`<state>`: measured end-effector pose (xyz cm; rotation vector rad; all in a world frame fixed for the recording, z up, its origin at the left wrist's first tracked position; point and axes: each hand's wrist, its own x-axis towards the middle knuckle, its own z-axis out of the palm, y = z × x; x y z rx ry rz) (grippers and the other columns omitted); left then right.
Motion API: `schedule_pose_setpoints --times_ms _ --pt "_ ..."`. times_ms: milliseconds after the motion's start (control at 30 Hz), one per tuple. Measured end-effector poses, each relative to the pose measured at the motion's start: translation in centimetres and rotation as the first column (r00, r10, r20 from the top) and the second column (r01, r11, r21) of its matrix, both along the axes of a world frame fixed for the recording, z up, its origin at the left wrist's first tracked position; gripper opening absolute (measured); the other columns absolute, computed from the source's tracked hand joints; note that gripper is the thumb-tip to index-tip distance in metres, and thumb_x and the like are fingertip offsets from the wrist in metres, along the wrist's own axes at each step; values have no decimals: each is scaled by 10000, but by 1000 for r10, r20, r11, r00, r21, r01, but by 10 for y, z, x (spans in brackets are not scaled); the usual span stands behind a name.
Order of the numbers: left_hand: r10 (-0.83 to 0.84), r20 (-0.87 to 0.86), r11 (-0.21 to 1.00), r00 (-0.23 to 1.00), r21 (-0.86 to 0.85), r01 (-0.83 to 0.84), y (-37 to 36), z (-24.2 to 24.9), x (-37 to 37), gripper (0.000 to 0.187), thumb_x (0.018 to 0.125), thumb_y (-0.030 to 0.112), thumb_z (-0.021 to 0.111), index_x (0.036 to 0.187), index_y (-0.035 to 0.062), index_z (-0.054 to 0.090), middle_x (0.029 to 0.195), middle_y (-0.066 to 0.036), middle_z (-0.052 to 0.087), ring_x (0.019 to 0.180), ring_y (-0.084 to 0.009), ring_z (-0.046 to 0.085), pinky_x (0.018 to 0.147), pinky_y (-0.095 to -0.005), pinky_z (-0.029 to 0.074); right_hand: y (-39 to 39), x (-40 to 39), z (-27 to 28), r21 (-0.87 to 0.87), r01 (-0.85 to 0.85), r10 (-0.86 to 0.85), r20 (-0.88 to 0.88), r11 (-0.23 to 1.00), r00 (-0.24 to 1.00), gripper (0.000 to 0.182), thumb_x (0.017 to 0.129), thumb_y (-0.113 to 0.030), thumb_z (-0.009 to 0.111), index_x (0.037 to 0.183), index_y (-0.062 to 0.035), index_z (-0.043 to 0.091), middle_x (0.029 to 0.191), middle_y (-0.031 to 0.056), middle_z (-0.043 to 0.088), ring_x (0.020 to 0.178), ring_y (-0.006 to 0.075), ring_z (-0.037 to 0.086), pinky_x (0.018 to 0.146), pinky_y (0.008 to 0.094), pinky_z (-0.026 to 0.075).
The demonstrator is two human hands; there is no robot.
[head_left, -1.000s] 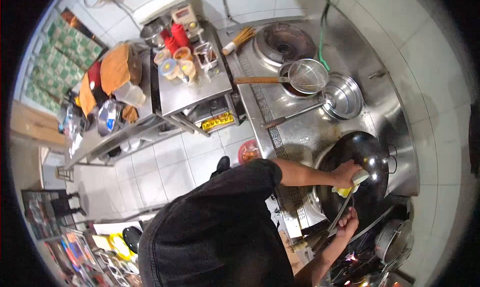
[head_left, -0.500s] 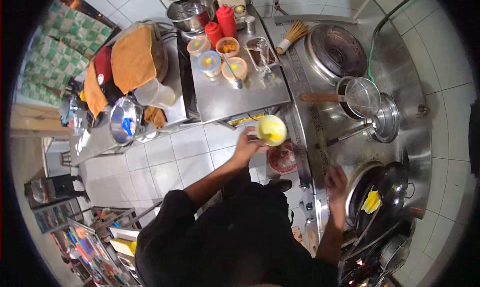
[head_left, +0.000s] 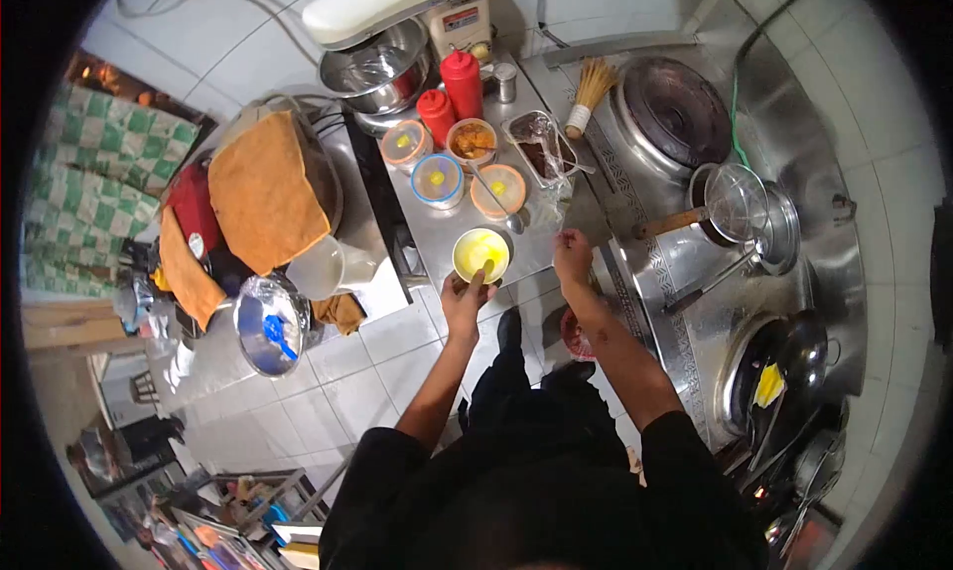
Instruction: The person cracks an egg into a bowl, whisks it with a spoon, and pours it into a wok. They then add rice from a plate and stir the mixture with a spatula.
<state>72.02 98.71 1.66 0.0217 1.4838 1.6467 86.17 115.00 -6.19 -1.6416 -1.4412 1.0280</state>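
Note:
My left hand grips a small white bowl of yellow liquid that looks like beaten egg, its thumb over the near rim. The bowl is held at the front edge of the steel table. To its right, my right hand is raised with its fingers curled in; whether anything is between them cannot be made out. Just beyond that hand are a metal tray of dark brown food under clear plastic wrap and a ladle resting among lidded tubs.
Right, on the stove, a wok holds a yellow piece resembling egg. A wire strainer and a bamboo brush are farther back. Red squeeze bottles stand near a mixer. A red basin sits on the floor.
The bowl in my left hand has moved left, to the table's front edge. My right hand has swung from the stove side up toward the table. The view has turned slightly.

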Motion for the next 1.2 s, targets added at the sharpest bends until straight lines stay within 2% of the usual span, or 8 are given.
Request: schedule_pose_setpoints --times_ms 233,433,733,833,900,1033,1133,1200 --pt "-86 -32 995 996 -63 84 -34 -15 1 468 944 439 444 1217 59 427 1096 -142 597 872 -270 642 700 -364 541 -19 11 -4 389 -162 150 61 907 987 168 809 -93 608 943 -49 517 790 93 581 727 246 586 668 377 458" --pt "70 -279 890 958 -417 -187 -73 -27 27 477 871 453 534 1131 60 461 1048 -107 530 683 -235 537 559 -348 444 -158 197 77 -191 -378 412 184 906 893 229 915 -243 510 1012 -40 550 880 197 613 871 372 614 737 460 468" --pt "-850 199 333 487 -513 791 -110 -110 23 498 885 334 547 1303 92 424 1183 -144 583 936 -270 604 705 -374 508 -384 458 -54 -450 725 -186 769 521 611 652 728 -232 660 1245 62 393 1350 220 424 1280 359 390 993 481 396" --pt "-976 77 162 205 -372 914 -133 -120 17 438 934 323 505 1299 90 434 1160 -164 589 968 -285 609 723 -391 537 -397 512 -67 -525 655 55 801 544 596 829 679 -340 698 1373 -36 360 1403 185 381 1357 340 282 1086 520 262" --pt "-547 473 612 691 -337 715 -162 -147 4 337 929 281 459 1184 64 496 1048 -198 582 904 -315 609 638 -381 552 -394 551 -83 -734 507 153 624 452 766 849 626 -358 736 1364 -85 418 1428 140 385 1389 335 225 1104 556 207" --pt "-844 318 226 432 -520 824 -162 -97 51 350 930 291 465 1184 52 497 1052 -196 585 906 -315 613 674 -394 545 -409 591 -161 -920 214 321 321 328 891 644 635 -475 632 1188 -145 619 1326 70 540 1244 258 453 1050 464 321" --pt "-897 302 96 322 -578 811 -157 -92 96 361 931 299 470 1184 43 497 1054 -194 587 907 -315 616 700 -403 539 -435 590 -223 -923 163 183 238 349 954 552 669 -535 578 1078 -169 632 1279 71 553 1222 231 430 1053 421 291" --pt "-920 291 40 261 -593 804 -150 -89 123 369 932 304 474 1185 37 498 1056 -193 589 908 -315 617 718 -410 536 -468 569 -327 -431 427 51 749 795 661 513 616 -519 706 1013 -195 692 1135 32 626 1071 265 570 878 407 446"
